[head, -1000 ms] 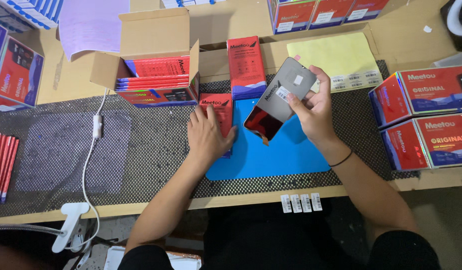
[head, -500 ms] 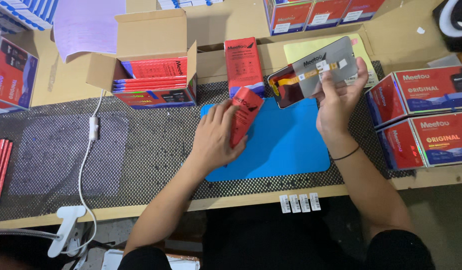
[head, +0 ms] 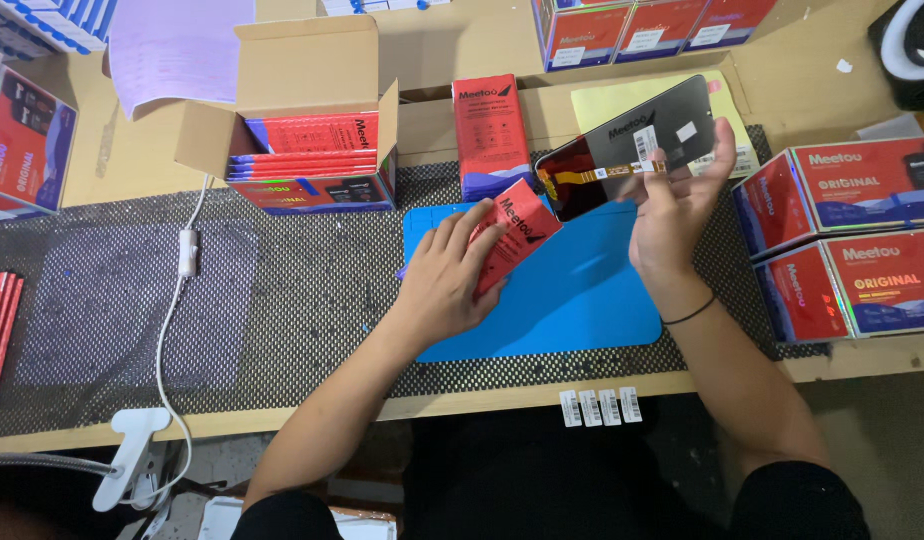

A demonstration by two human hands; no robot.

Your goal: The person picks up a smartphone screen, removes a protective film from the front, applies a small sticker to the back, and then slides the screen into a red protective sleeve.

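Your left hand [head: 447, 280] holds a flat red box [head: 512, 232], slim and rectangular, tilted with its upper end toward one o'clock, raised over the blue mat [head: 572, 300]. Your right hand [head: 672, 205] grips a dark phone screen panel [head: 627, 145] at two o'clock from the box, back facing you, white stickers and an orange flex strip showing, its long axis slanting up toward two o'clock.

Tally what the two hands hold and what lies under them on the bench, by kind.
Flat red box, in the left hand: 1
Dark phone screen panel, in the right hand: 1
Blue mat: 1
Black mesh liner: 1
Total: 4
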